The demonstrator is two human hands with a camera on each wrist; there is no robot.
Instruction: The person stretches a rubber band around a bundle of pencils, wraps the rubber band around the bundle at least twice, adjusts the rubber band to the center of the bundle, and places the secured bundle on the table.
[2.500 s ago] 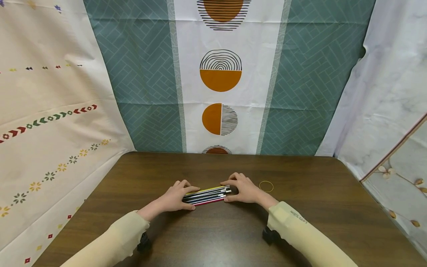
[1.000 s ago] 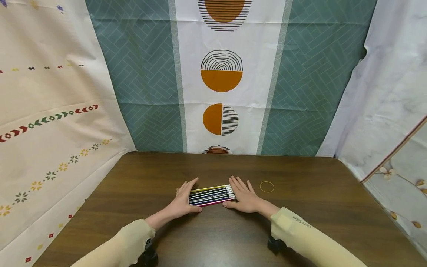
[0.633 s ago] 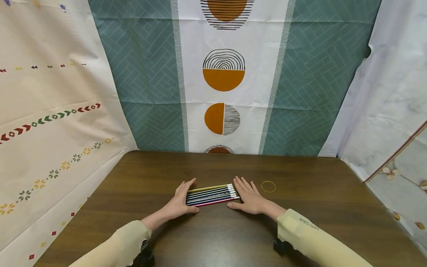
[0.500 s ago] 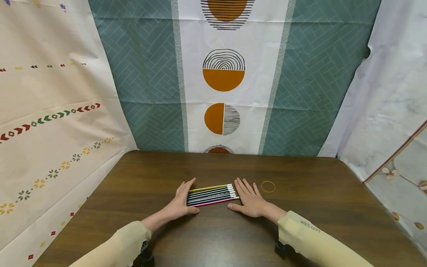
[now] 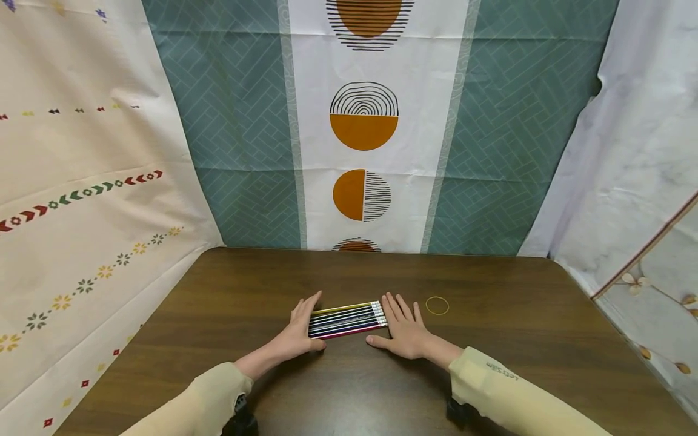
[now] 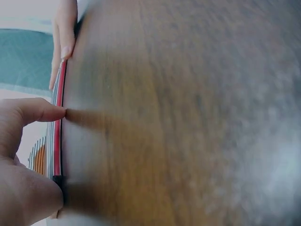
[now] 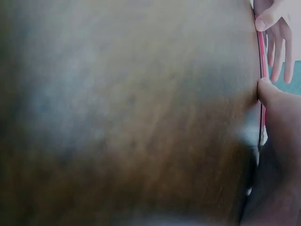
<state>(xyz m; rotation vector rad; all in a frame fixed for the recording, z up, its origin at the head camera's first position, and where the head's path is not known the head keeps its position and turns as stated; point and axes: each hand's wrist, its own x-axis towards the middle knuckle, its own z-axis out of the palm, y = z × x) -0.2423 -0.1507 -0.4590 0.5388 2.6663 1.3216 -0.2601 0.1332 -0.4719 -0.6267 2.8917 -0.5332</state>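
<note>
Several pencils (image 5: 348,320) lie side by side on the table, a yellow one at the far edge and a red one at the near edge. Their white eraser ends face right in a nearly even line. My left hand (image 5: 297,333) spans the left end, thumb and fingers spread and fairly straight, covering the pencil tips. At the eraser ends my right hand (image 5: 403,332) lies flat with extended fingers against them. In the left wrist view the red pencil (image 6: 57,150) runs past my left thumb; the right wrist view shows it beside my right thumb (image 7: 269,92).
A thin yellow rubber band (image 5: 437,305) lies on the brown table (image 5: 349,387) to the right of my right hand. Patterned cloth (image 5: 245,151) hangs behind the table, with more cloth at both sides.
My right hand, earlier curled around the eraser ends, has flattened with straight fingers beside them. The uneven pencil ends now line up. My left fingers have straightened too. The rubber band stays put.
</note>
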